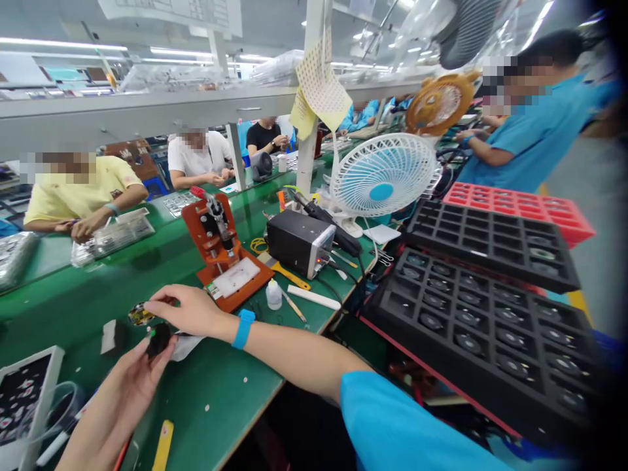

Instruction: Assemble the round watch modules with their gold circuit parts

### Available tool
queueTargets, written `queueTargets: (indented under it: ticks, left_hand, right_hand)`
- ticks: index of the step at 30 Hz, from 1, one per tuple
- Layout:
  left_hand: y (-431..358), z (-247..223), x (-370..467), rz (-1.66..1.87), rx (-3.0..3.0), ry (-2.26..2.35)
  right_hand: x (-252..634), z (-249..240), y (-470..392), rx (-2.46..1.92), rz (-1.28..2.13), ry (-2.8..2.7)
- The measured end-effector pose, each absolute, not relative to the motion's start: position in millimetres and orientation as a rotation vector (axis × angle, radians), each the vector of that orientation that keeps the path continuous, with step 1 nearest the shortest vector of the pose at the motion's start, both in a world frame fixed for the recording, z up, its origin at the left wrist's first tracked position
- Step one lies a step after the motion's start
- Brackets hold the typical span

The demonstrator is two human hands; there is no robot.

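Observation:
My left hand (128, 381) is closed around a small black round part (159, 339), with a tiny green spot near its edge. Just above it, my right hand (185, 309) pinches a small round circuit board (140, 314), yellowish and dark, between thumb and fingers. The board and the black part are close together but look apart. A grey block (112, 337) rests on the green table left of my hands. Some white sheet or cloth (186, 346) lies under my right wrist, which wears a blue band.
A white tray of small parts (57, 361) stands at the left. An orange press fixture (216, 242), black power box (294, 241), small bottle (273, 294) and white fan (385, 175) stand beyond my hands. Black compartment trays (483, 317) are stacked at the right. Several people sit opposite.

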State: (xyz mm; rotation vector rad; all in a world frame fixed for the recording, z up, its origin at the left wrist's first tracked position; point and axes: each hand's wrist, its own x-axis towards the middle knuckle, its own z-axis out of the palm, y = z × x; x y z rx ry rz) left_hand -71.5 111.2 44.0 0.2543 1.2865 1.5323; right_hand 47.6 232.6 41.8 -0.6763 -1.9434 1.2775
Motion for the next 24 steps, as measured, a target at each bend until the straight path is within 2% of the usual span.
queueTargets:
  ticks: [5, 11, 24]
  left_hand:
    - [115.0, 55.2, -60.0, 1.642, 0.158, 1.149]
    - [119.2, 47.7, -66.7, 1.718, 0.13, 1.129]
    - [121.7, 40.0, -70.4, 1.727, 0.104, 1.189]
  right_hand:
    - [44.3, 33.8, 233.3, -0.649, 1.306, -1.989]
    - [40.1, 24.3, 234.5, -0.628, 1.363, -2.019]
    - [46.7, 33.2, 216.5, -0.688, 0.968, -2.248]
